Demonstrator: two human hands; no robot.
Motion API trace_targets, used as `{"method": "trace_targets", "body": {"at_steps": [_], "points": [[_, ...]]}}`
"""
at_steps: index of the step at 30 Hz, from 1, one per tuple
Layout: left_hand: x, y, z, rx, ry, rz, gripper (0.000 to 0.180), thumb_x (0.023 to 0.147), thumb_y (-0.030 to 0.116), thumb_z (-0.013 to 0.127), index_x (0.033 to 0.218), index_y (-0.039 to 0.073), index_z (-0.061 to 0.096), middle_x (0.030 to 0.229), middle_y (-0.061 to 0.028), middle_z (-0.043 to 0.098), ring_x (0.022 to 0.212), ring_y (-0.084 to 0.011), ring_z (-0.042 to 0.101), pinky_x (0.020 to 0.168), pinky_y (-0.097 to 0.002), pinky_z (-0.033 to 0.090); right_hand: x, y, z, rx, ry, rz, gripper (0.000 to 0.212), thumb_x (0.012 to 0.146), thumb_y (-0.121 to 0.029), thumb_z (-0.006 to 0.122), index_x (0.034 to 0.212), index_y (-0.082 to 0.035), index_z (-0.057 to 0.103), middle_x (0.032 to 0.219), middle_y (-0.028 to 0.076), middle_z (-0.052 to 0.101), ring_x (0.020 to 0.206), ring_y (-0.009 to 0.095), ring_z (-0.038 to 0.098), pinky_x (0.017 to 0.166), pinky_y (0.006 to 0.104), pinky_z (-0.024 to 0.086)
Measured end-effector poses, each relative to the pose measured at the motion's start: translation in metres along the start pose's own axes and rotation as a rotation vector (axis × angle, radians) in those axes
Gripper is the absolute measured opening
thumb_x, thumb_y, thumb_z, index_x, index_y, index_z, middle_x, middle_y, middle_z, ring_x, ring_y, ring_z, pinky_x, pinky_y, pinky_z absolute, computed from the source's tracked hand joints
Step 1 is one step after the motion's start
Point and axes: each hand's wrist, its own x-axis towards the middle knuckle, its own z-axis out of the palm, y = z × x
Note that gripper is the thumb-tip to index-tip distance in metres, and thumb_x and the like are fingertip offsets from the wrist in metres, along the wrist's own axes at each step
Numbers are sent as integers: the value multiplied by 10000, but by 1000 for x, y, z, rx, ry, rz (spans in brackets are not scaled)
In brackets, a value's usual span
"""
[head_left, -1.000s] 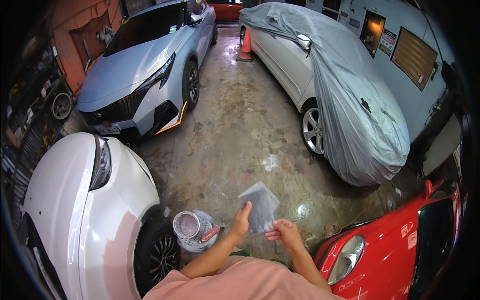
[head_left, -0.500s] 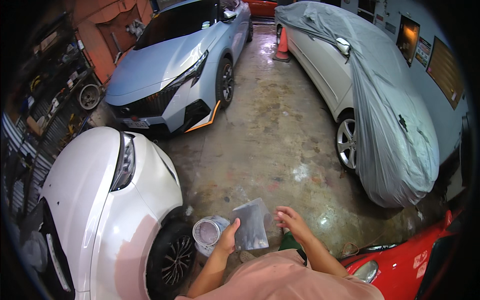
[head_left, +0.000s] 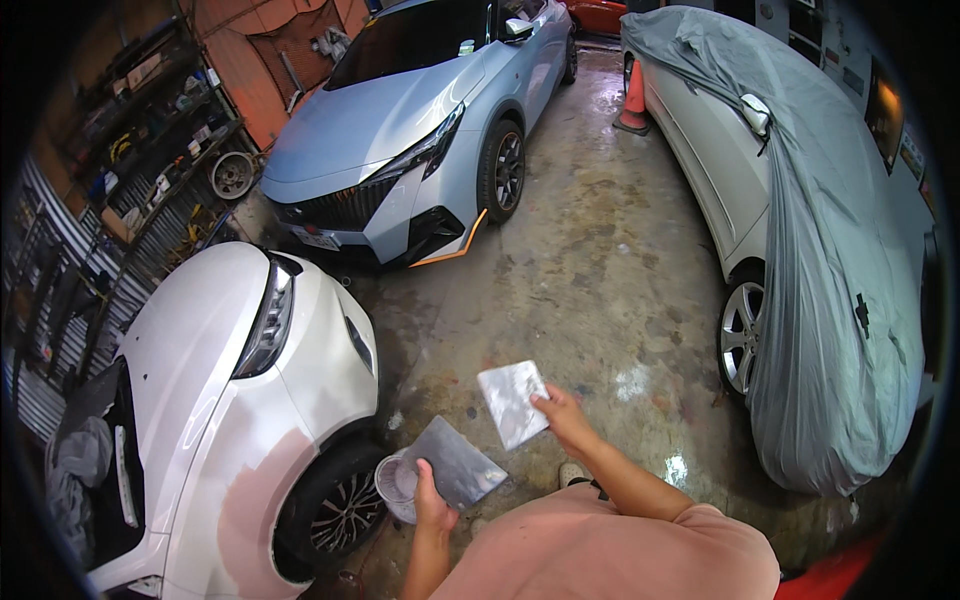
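Observation:
My left hand grips a thin, dark grey, smeared rectangular plate by its near edge, thumb on top. Ahead and to the right, my right hand pinches a smaller flat plate by its right side; it is whitish with grey smears. The two plates are apart. Partly behind the grey plate stands an open, whitish-stained bucket, beside the front wheel of a white car. A dull pinkish patch covers the fender around that wheel.
A light blue car stands ahead on the left. On the right is a car under a grey cover, with an orange cone by its far end. Cluttered shelves line the left wall. The concrete floor has wet, stained spots.
My right hand has gone from bare to holding the whitish plate, which lay against the grey one. The plates have parted, the grey one tilting left over the bucket. The view has swung left.

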Motion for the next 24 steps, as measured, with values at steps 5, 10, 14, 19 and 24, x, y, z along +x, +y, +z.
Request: {"method": "trace_targets", "body": {"at_steps": [5, 10, 14, 19, 24], "points": [[9, -37, 13, -124, 215, 175, 636, 1008, 517, 570, 1430, 50, 481, 1396, -80, 573, 1244, -258, 574, 1078, -434, 460, 33, -46, -49, 75, 101, -58, 322, 977, -128, 624, 1272, -32, 538, 1135, 69, 678, 980, 159, 677, 815, 337, 565], [6, -59, 34, -87, 366, 317, 690, 970, 600, 567, 1439, 103, 467, 1366, -72, 583, 1208, -272, 593, 910, -473, 519, 61, -71, -68, 220, 86, -104, 347, 958, -71, 622, 1272, -39, 476, 1179, 86, 645, 1014, 179, 673, 817, 351, 573], [-6, -47, 58, -154, 319, 364, 599, 1013, 436, 606, 1458, 65, 457, 1424, -76, 554, 1288, -250, 543, 1103, -422, 424, 71, -85, -67, 249, 22, -77, 374, 955, -55, 618, 1290, -32, 453, 1221, 100, 622, 1055, 191, 663, 838, 366, 577], [-1, -51, 63, -129, 284, 419, 531, 1022, 305, 595, 1461, 44, 451, 1423, -85, 545, 1283, -243, 541, 1089, -416, 425, 83, -86, -68, 309, -10, -80, 407, 950, -34, 607, 1324, -33, 447, 1270, 109, 610, 1104, 205, 651, 888, 389, 577], [4, -65, 71, 6, 305, 434, 511, 1008, 196, 598, 1458, 10, 443, 1413, -93, 540, 1280, -236, 533, 1093, -397, 411, 85, -97, -72, 390, -52, -20, 484, 938, -3, 591, 1390, -48, 425, 1327, 114, 593, 1157, 243, 644, 941, 411, 572]]}}
